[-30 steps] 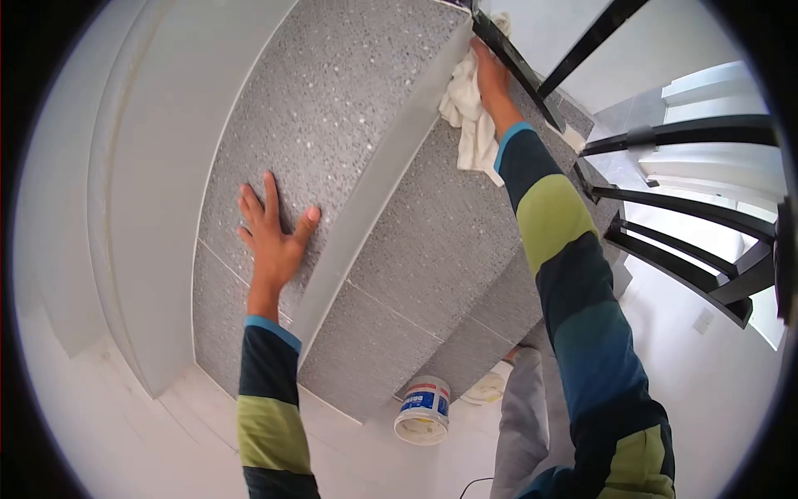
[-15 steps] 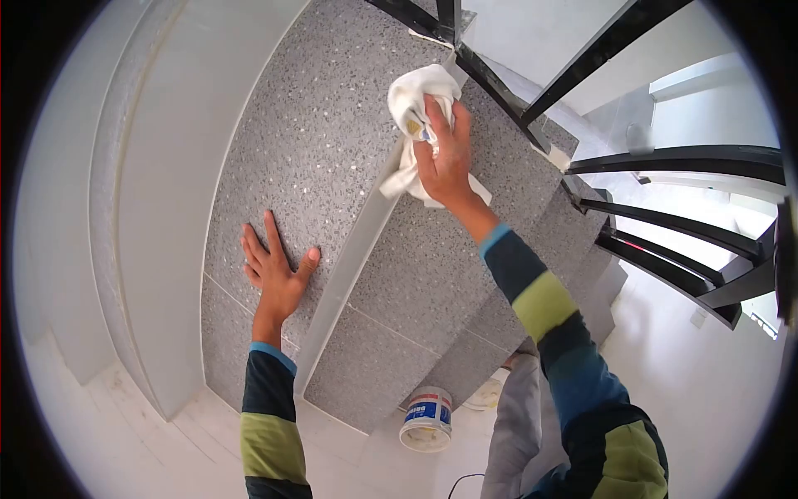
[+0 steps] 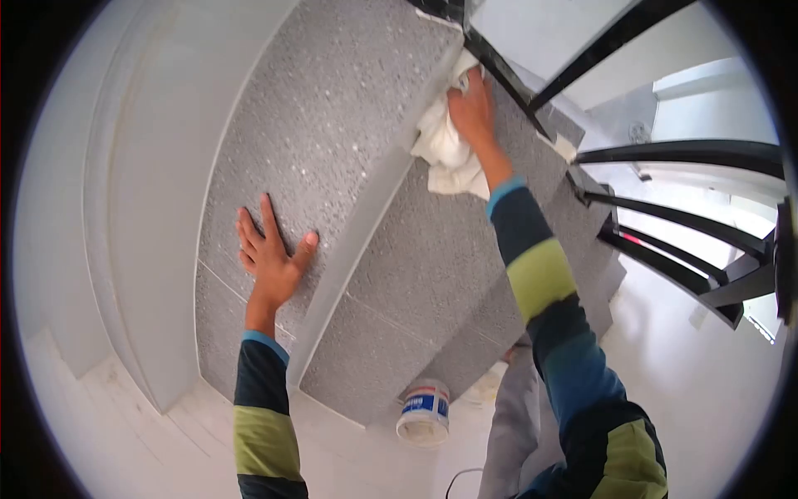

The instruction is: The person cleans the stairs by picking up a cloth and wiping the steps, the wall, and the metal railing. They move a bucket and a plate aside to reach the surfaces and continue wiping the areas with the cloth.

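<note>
My right hand (image 3: 474, 112) is closed on a white cloth (image 3: 445, 145), near the black railing at the top of the view. The cloth is bunched against the light grey riser, and part of it hangs over the lower speckled step (image 3: 432, 249). Some of my right fingertips are hidden by the cloth. On the upper speckled grey step (image 3: 324, 108), my left hand (image 3: 274, 256) lies flat with its fingers spread, holding nothing.
Black metal railing bars (image 3: 682, 158) run along the right side. A white bucket (image 3: 422, 416) with a blue label stands at the lower end of the steps. A grey wall (image 3: 166, 208) curves up on the left. My trouser leg (image 3: 511, 424) shows below.
My right hand has moved the cloth up and to the right, off the upper step's front edge and into the corner by the railing. My left hand stays on the upper step.
</note>
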The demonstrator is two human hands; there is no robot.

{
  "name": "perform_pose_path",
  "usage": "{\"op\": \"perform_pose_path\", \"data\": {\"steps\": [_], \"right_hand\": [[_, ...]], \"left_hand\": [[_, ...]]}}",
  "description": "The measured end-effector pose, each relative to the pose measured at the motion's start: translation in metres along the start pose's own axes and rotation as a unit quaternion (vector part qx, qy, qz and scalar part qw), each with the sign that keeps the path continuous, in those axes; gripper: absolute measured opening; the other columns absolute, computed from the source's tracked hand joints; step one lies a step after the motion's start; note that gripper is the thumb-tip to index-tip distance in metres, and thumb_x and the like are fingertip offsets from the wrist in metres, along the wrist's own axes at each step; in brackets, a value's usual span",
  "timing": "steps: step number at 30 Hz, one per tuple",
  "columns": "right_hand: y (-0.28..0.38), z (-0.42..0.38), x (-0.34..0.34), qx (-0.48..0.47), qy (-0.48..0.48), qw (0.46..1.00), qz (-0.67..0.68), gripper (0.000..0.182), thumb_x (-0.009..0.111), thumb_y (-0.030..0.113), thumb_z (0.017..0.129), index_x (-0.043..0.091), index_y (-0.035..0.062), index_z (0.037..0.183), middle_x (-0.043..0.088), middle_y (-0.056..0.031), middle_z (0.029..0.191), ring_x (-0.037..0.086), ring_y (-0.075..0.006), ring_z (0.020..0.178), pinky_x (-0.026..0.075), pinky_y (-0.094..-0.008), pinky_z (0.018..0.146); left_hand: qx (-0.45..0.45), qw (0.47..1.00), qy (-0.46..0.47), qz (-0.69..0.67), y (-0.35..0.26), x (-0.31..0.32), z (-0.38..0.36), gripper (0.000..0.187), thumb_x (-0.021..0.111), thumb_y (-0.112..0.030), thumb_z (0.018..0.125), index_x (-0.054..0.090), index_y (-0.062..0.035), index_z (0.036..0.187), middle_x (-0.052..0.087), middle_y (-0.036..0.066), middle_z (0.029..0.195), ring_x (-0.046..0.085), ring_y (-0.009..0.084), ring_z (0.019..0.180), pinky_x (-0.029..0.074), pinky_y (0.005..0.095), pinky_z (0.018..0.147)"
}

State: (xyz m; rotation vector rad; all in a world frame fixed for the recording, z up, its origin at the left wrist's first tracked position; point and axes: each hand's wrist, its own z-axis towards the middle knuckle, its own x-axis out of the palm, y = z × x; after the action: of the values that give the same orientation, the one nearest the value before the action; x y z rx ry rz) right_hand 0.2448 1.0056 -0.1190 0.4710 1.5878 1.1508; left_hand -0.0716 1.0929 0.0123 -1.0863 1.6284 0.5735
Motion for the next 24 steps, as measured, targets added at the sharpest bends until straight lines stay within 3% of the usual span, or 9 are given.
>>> {"op": "perform_pose_path", "data": {"steps": [4,6,9,11,13,16,17,20,24], "right_hand": [[0.004,0.025,0.003,0.083,0.080,0.993,-0.021,0.053,0.056,0.019,0.073,0.041,0.0044,0.122,0.049,-0.0256,0.111,0.049,-0.0434,0.103,0.039,-0.0484,0.089],[0.013,-0.002,-0.011,-0.004,0.083,0.993,-0.086,0.053,0.059,0.018,0.073,0.042,0.0051,0.121,0.045,-0.0268,0.118,0.048,-0.0432,0.106,0.038,-0.0481,0.091],[0.007,-0.044,-0.023,-0.052,0.187,0.981,-0.018,0.059,0.061,0.018,0.074,0.039,0.0072,0.128,0.040,-0.0284,0.125,0.046,-0.0416,0.111,0.037,-0.0466,0.095],[-0.021,-0.055,-0.012,-0.097,0.096,0.990,-0.028,0.064,0.060,0.017,0.077,0.032,0.0071,0.134,0.037,-0.0274,0.128,0.043,-0.0422,0.114,0.036,-0.0450,0.096],[-0.050,-0.012,0.005,0.071,-0.035,0.996,0.034,0.062,0.056,0.022,0.079,0.033,-0.0010,0.132,0.039,-0.0259,0.130,0.042,-0.0411,0.116,0.034,-0.0430,0.098],[-0.052,0.034,0.020,-0.004,-0.081,0.992,0.099,0.053,0.052,0.025,0.077,0.044,-0.0045,0.120,0.046,-0.0304,0.120,0.041,-0.0437,0.114,0.034,-0.0437,0.095],[-0.043,0.042,0.021,0.026,-0.052,0.998,0.017,0.054,0.054,0.025,0.075,0.044,-0.0026,0.121,0.045,-0.0302,0.121,0.042,-0.0435,0.112,0.035,-0.0439,0.094],[-0.045,0.035,0.026,-0.030,-0.054,0.998,0.025,0.054,0.054,0.024,0.075,0.043,0.0000,0.123,0.047,-0.0291,0.118,0.045,-0.0432,0.108,0.036,-0.0445,0.092],[0.003,-0.109,0.028,0.106,0.178,0.978,0.023,0.041,0.051,0.021,0.088,0.042,-0.0040,0.119,0.047,-0.0202,0.110,0.052,-0.0307,0.099,0.044,-0.0397,0.082]], "left_hand": [[0.005,1.000,0.005,-0.018,0.001,-0.001,-0.001,0.095,0.055,-0.065,0.072,0.008,-0.0212,0.143,-0.009,0.026,0.143,-0.011,0.0417,0.133,-0.005,0.0618,0.098],[0.007,1.000,0.008,-0.018,0.003,0.000,-0.001,0.096,0.055,-0.065,0.072,0.008,-0.0210,0.143,-0.009,0.026,0.143,-0.012,0.0418,0.133,-0.005,0.0618,0.099],[0.005,1.000,0.001,-0.008,0.001,-0.002,-0.001,0.093,0.053,-0.065,0.074,0.007,-0.0221,0.143,-0.007,0.026,0.144,-0.010,0.0404,0.133,-0.003,0.0594,0.100],[0.000,1.000,0.005,0.005,-0.002,-0.002,-0.002,0.091,0.052,-0.064,0.075,0.006,-0.0233,0.143,-0.005,0.025,0.144,-0.008,0.0389,0.134,-0.002,0.0570,0.101],[-0.004,1.000,0.007,0.005,-0.003,-0.005,-0.003,0.090,0.052,-0.063,0.076,0.006,-0.0232,0.143,-0.005,0.025,0.144,-0.008,0.0390,0.134,-0.002,0.0568,0.101],[0.019,1.000,-0.010,0.006,0.003,0.001,-0.002,0.089,0.052,-0.062,0.076,0.007,-0.0232,0.143,-0.005,0.026,0.144,-0.008,0.0389,0.134,-0.002,0.0565,0.101],[0.014,1.000,-0.005,0.007,0.003,0.002,-0.003,0.089,0.052,-0.062,0.076,0.007,-0.0232,0.143,-0.005,0.026,0.144,-0.008,0.0389,0.134,-0.002,0.0565,0.101],[-0.004,1.000,0.001,0.004,0.001,-0.001,-0.002,0.089,0.052,-0.062,0.076,0.008,-0.0235,0.143,-0.005,0.025,0.144,-0.008,0.0389,0.134,-0.002,0.0565,0.101],[-0.008,1.000,-0.005,0.003,-0.002,0.001,-0.002,0.090,0.052,-0.064,0.075,0.009,-0.0244,0.142,-0.005,0.025,0.144,-0.008,0.0391,0.134,-0.002,0.0568,0.101]]}}
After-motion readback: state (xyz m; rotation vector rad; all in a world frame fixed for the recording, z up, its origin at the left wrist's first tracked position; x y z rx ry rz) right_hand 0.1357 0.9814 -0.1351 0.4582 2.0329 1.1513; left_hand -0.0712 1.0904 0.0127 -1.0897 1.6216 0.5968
